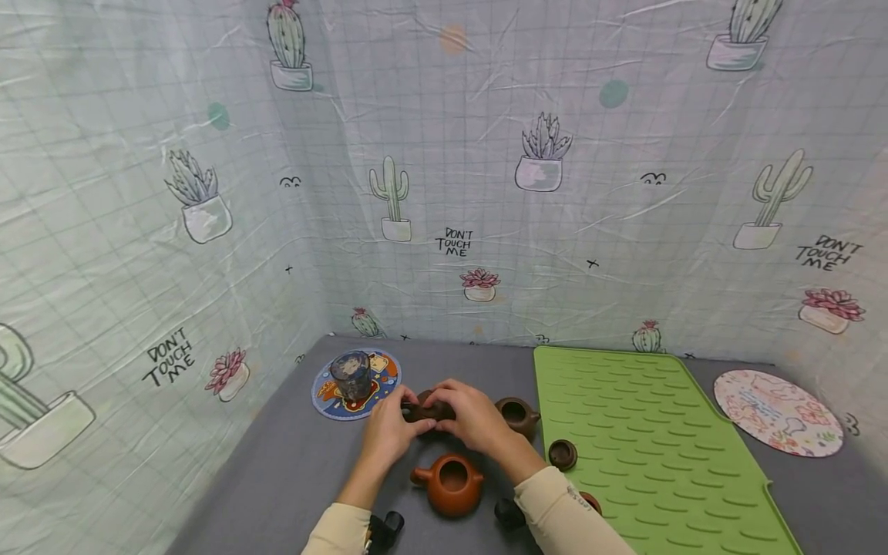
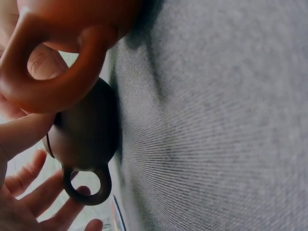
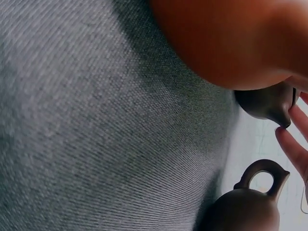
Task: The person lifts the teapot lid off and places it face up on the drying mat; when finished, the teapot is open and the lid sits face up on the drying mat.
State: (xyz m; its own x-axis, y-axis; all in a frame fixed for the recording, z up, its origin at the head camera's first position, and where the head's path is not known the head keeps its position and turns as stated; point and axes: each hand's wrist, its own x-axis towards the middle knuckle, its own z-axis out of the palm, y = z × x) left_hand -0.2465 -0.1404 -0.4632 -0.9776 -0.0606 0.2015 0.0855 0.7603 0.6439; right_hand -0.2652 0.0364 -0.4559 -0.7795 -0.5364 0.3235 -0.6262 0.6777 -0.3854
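Note:
Both hands hold a dark brown teapot in the middle of the grey table. My left hand is at its handle side, the thumb reaching over the top edge; the ring handle shows beside its fingers in the left wrist view. From the other side my right hand curls over the teapot's top, with fingertips by the spout in the right wrist view. The hands hide much of the top. Nearer stands a reddish-orange teapot with no lid, its handle to the left.
Right of my right hand stands another lidless dark brown teapot. A dark lid and a partly hidden orange lid lie on a green mat. A glass stands on a blue coaster; a pink-white coaster lies far right.

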